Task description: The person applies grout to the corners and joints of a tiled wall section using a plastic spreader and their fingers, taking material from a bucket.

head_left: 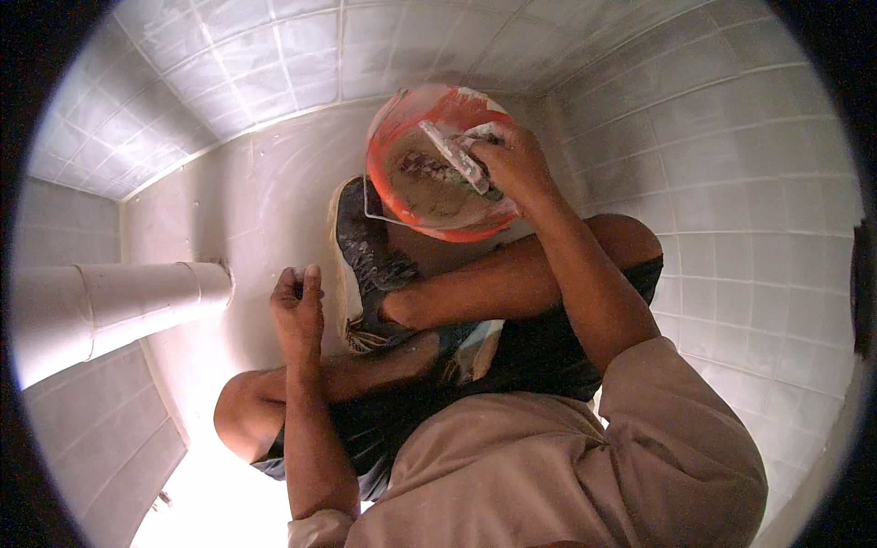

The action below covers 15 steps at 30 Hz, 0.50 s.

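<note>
My right hand [513, 163] grips a flat hand float [454, 157] smeared with pale paste, tilted over an orange-red bucket [377, 173]. Greyish-brown mix [425, 196] covers the bucket's bottom, with some darker lumps, and whitish smears coat its inner wall. The float's blade hangs within the bucket's mouth; whether its lower end touches the mix, I cannot tell. Apart from the bucket, my left hand [300, 306] is raised by my shoe, its fingers curled and thumb pressed to them. What it holds, if anything, is hidden.
I sit cross-legged, a dark shoe [364, 247] beside the bucket. The bucket's wire handle [368, 205] hangs on its left side. A thick white pipe [137, 297] juts in from the left. Grey-white tiled walls [722, 183] stand close around the smooth floor [265, 192].
</note>
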Motion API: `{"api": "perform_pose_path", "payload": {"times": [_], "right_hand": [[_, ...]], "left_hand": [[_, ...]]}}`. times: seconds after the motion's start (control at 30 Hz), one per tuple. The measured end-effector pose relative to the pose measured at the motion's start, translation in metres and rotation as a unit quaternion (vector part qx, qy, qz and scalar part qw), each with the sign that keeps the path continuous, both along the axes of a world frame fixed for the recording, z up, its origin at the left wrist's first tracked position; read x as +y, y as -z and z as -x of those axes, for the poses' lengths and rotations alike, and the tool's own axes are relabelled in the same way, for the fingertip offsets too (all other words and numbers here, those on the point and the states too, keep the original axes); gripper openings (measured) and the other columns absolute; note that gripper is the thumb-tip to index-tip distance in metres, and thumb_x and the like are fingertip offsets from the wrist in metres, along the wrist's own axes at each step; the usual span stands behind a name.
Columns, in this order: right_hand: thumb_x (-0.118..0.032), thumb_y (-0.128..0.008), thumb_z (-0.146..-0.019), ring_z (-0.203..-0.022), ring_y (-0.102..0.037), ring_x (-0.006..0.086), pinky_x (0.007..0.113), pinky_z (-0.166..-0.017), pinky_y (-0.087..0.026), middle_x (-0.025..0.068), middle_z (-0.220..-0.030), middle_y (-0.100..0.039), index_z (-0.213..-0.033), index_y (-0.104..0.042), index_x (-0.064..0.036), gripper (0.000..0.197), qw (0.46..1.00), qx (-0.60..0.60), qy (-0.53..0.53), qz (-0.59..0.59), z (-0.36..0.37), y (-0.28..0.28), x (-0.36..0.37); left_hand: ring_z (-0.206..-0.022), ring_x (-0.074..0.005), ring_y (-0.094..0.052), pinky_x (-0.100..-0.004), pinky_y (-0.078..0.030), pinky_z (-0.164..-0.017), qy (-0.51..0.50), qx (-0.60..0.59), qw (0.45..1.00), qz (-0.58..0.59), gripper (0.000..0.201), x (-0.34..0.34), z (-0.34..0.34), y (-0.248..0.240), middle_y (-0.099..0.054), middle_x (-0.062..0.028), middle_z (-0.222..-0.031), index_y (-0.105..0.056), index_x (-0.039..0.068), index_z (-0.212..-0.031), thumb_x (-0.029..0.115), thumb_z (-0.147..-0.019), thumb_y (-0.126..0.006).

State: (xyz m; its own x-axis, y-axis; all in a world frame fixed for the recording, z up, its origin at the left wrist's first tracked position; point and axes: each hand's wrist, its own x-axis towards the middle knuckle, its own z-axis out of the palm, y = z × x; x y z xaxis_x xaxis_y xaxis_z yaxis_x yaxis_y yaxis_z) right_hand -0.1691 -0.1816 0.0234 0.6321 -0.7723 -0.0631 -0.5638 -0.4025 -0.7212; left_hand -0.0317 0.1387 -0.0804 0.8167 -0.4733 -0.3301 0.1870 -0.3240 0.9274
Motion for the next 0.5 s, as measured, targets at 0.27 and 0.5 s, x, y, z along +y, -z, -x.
{"api": "perform_pose_path", "payload": {"times": [0.27,0.5], "right_hand": [[-0.021,-0.066,-0.085,-0.071,-0.065,0.018,0.032,-0.066,-0.051,0.0063,-0.086,-0.07,-0.101,-0.07,-0.001,0.025,0.974,-0.102,0.099,-0.176,-0.003,0.006,0.015],[-0.017,-0.06,-0.092,-0.08,-0.064,0.0165,0.031,-0.069,-0.052,0.0072,-0.096,-0.067,-0.111,-0.067,-0.0016,0.025,0.962,-0.055,0.056,-0.26,0.001,0.009,0.014]], "left_hand": [[-0.066,-0.0094,-0.048,-0.0262,-0.042,-0.062,-0.004,-0.009,0.999,0.039,0.025,-0.001,0.002,0.0,-0.054,-0.001,-0.068,-0.053,0.004,-0.075,0.017,-0.093,-0.065],[-0.063,-0.0104,-0.042,-0.0313,-0.04,-0.057,0.027,-0.075,0.994,-0.068,0.03,-0.005,0.0,-0.009,-0.049,-0.0015,-0.062,-0.049,0.002,-0.072,0.017,-0.089,-0.069]]}}
